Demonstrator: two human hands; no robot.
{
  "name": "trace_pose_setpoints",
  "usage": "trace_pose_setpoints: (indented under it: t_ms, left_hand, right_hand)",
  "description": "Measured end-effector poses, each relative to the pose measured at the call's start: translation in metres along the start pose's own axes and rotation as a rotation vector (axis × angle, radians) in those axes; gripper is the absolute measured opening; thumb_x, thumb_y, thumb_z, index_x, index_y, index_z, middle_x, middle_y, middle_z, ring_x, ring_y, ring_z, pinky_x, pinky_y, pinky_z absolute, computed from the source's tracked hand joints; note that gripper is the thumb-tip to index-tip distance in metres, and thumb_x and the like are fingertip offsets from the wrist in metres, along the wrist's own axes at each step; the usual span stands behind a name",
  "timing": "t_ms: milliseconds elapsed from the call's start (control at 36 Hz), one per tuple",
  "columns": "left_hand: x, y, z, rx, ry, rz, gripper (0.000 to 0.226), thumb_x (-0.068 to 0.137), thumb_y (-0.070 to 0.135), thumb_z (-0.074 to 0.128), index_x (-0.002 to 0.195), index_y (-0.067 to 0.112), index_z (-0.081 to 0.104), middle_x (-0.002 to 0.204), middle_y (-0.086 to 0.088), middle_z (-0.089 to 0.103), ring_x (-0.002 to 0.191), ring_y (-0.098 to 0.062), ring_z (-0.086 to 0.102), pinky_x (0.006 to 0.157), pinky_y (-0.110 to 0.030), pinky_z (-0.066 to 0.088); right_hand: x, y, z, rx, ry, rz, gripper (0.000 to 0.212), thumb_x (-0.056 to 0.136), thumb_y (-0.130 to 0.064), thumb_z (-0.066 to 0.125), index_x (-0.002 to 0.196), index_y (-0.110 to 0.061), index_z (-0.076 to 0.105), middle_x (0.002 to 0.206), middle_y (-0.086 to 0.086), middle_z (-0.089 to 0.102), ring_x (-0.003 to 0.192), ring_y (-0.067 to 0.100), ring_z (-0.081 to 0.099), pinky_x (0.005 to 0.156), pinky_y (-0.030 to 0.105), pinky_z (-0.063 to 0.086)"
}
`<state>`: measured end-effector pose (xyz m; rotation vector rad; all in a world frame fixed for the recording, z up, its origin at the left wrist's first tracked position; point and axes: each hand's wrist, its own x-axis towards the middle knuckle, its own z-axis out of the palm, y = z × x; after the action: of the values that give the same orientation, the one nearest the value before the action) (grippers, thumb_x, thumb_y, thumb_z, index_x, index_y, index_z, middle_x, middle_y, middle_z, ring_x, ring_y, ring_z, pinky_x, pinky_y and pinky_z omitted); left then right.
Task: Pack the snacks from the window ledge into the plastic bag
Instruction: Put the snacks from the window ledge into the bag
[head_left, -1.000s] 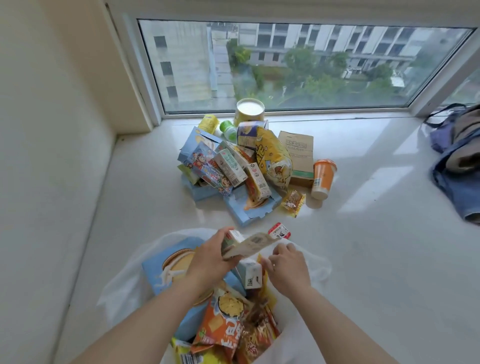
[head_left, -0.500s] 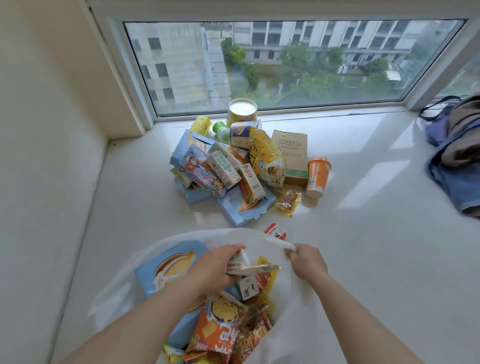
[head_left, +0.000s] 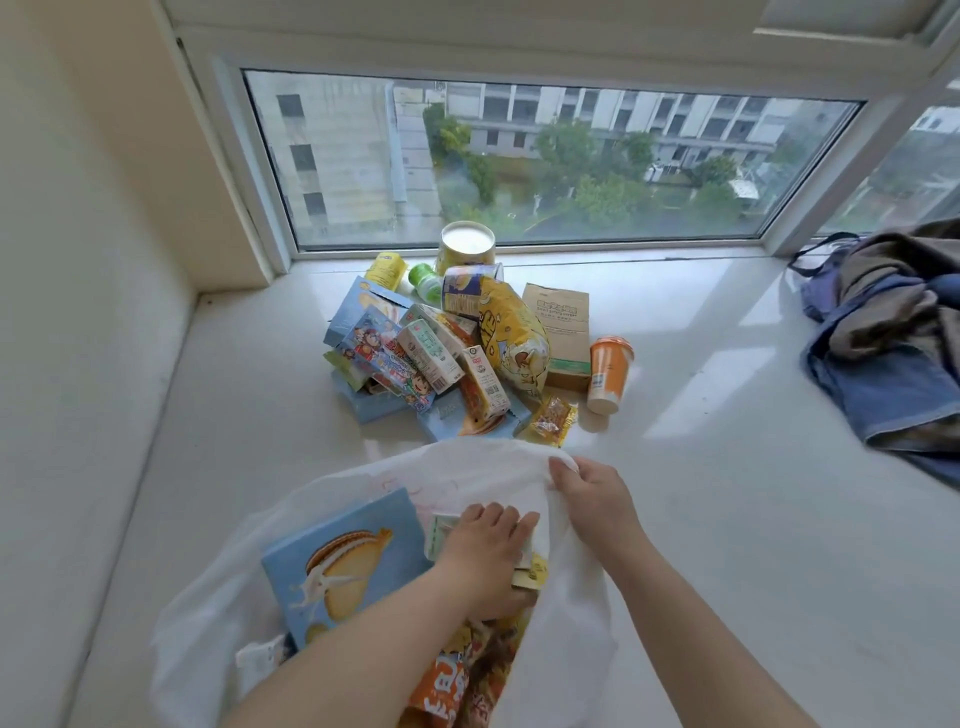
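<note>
White translucent plastic bag (head_left: 218, 613) sits at the near edge of the white window ledge (head_left: 727, 519), mouth open. Left hand (head_left: 488, 551) is inside the bag, palm down, fingers curled over a small pale carton (head_left: 441, 530); whether it actually grips the carton, cannot tell. Right hand (head_left: 592, 493) pinches the bag's far rim, holding it up. Hands close together, not touching. Also in the bag: light blue flat box with a sandwich-biscuit picture (head_left: 343, 566), lying left of the left hand, and an orange crinkly snack packet (head_left: 441, 686) under the left forearm. Unpacked snack pile (head_left: 447, 353) lies mid-ledge toward the window: blue boxes, small cartons, yellow puffed bag (head_left: 511, 338), brown paper pouch (head_left: 561, 327), orange cup with lid (head_left: 608, 374) on the pile's right edge, small gold wrapped sweet pack (head_left: 553, 421) nearest the bag. Yellow round tin (head_left: 466, 249) stands at the ledge's far edge by the glass. Blue and brown clothing heap (head_left: 893, 343) at the ledge's right edge.
</note>
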<state>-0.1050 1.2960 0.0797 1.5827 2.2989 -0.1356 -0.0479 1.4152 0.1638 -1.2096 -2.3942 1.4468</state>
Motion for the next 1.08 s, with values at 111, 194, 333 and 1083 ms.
trace_pose_setpoints:
  t_ms: [111, 194, 333, 1083]
  left_hand:
    - [0.001, 0.018, -0.007, 0.033, -0.014, 0.155, 0.064, 0.085, 0.055, 0.045, 0.128, 0.008, 0.046, 0.118, -0.01, 0.048, 0.109, -0.029, 0.044, 0.1, -0.039, 0.031]
    - [-0.009, 0.016, -0.013, -0.052, -0.002, 0.264, 0.046, 0.091, 0.04, 0.043, 0.123, 0.009, 0.055, 0.119, -0.009, 0.056, 0.109, -0.028, 0.051, 0.099, -0.038, 0.036]
    - [-0.031, -0.018, 0.005, -0.17, 0.214, 0.086, 0.044, 0.093, 0.036, 0.033, 0.127, 0.023, 0.057, 0.132, 0.004, 0.056, 0.123, -0.021, 0.05, 0.107, -0.04, 0.032]
    - [0.095, -0.069, -0.041, -0.499, 0.074, -0.632, 0.037, 0.094, 0.033, 0.045, 0.13, 0.027, 0.049, 0.134, 0.003, 0.049, 0.12, -0.02, 0.049, 0.092, -0.036, 0.046]
  right_hand:
    - [-0.009, 0.006, 0.0, -0.128, -0.001, -0.036, 0.04, 0.096, -0.023, 0.048, 0.058, -0.012, 0.039, 0.055, -0.001, 0.038, 0.058, 0.017, 0.038, 0.052, 0.029, 0.026]
    - [-0.015, 0.019, -0.003, -0.213, 0.007, -0.013, 0.046, 0.095, -0.023, 0.05, 0.054, -0.017, 0.03, 0.053, -0.003, 0.034, 0.054, 0.015, 0.035, 0.052, 0.029, 0.024]
    - [-0.02, 0.033, -0.005, -0.253, 0.054, 0.034, 0.042, 0.092, -0.025, 0.053, 0.058, -0.014, 0.032, 0.057, 0.001, 0.037, 0.056, 0.016, 0.036, 0.052, 0.031, 0.025]
    - [0.109, 0.066, 0.012, -0.705, -0.265, -0.049, 0.026, 0.094, -0.029, 0.043, 0.103, -0.017, 0.064, 0.108, 0.003, 0.061, 0.099, 0.024, 0.058, 0.073, 0.031, 0.044]
